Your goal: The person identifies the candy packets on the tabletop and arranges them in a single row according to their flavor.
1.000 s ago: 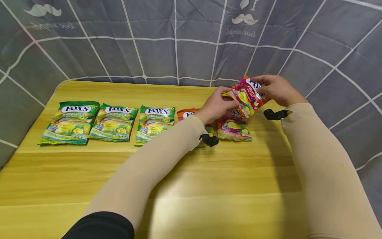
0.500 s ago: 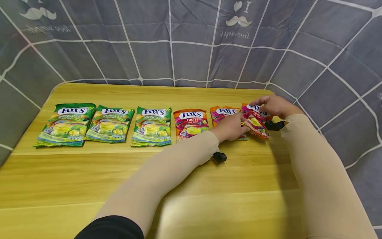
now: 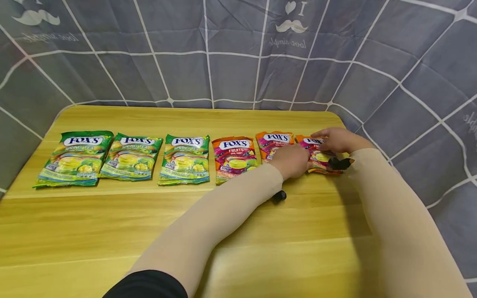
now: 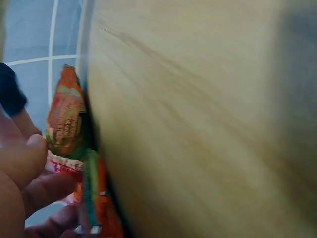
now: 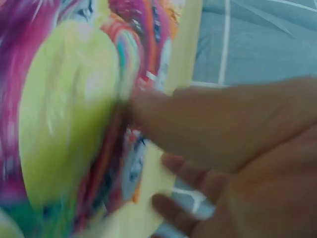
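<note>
The rightmost fruit candy bag [image 3: 316, 155], orange and purple, lies on the table at the right end of a row. My right hand [image 3: 343, 140] is over its upper right part; in the right wrist view the thumb [image 5: 163, 116] touches the bag's edge, with the fingers spread apart from it. My left hand [image 3: 292, 160] is at the same bag's left side and covers the lower part of the neighbouring fruit candy bag [image 3: 273, 142]. In the left wrist view its thumb [image 4: 34, 153] meets the end of an orange bag [image 4: 67, 119], fingers loosely bent.
Another fruit candy bag [image 3: 234, 155] lies left of these. Farther left are three green spring tea candy bags, the nearest one [image 3: 185, 159] standing slightly apart from the others. A grey curtain [image 3: 234, 78] with white lines surrounds the back and sides of the wooden table [image 3: 112, 223].
The rightmost fruit candy bag has come down from both hands' raised hold onto the table, right of the others. Both hands have lowered; the left has also moved right.
</note>
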Demonstrator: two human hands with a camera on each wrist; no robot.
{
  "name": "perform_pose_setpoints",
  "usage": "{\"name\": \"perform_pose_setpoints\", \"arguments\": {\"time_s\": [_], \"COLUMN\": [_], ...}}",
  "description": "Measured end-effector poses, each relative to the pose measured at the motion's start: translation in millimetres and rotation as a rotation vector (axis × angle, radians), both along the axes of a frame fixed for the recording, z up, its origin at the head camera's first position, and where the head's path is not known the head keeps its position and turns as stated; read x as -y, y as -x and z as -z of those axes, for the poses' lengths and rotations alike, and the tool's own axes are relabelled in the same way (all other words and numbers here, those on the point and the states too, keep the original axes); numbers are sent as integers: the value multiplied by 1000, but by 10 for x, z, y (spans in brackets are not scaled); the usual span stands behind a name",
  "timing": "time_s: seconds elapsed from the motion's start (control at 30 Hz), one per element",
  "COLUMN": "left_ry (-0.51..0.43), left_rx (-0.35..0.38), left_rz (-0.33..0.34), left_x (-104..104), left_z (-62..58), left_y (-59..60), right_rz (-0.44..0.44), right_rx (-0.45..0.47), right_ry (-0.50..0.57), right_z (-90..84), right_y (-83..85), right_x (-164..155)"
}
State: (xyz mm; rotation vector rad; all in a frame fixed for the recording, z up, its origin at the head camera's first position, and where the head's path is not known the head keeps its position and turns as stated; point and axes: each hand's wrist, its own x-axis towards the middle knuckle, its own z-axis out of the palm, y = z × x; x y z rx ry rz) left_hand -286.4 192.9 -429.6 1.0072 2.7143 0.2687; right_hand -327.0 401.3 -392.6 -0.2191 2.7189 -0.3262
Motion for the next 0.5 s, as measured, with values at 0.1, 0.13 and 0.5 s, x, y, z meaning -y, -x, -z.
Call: {"name": "perform_pose_setpoints", "arguments": {"time_s": [0.1, 0.13, 0.5], "left_ry": [-2, -3, 42], "left_rx": [-38, -39, 24], "left_rz": [-36, -45, -59], "left_x": [16, 20, 5], "left_z": [35, 47, 95], "left_y": [8, 11, 24], "right_rz": [-2, 9, 24], "right_rx": [101, 140, 199], "right_ry": [-11, 1, 45], "right_z": [-7, -8, 17], "right_y": [-39, -52, -92], "right_x": [-67, -86, -141]}}
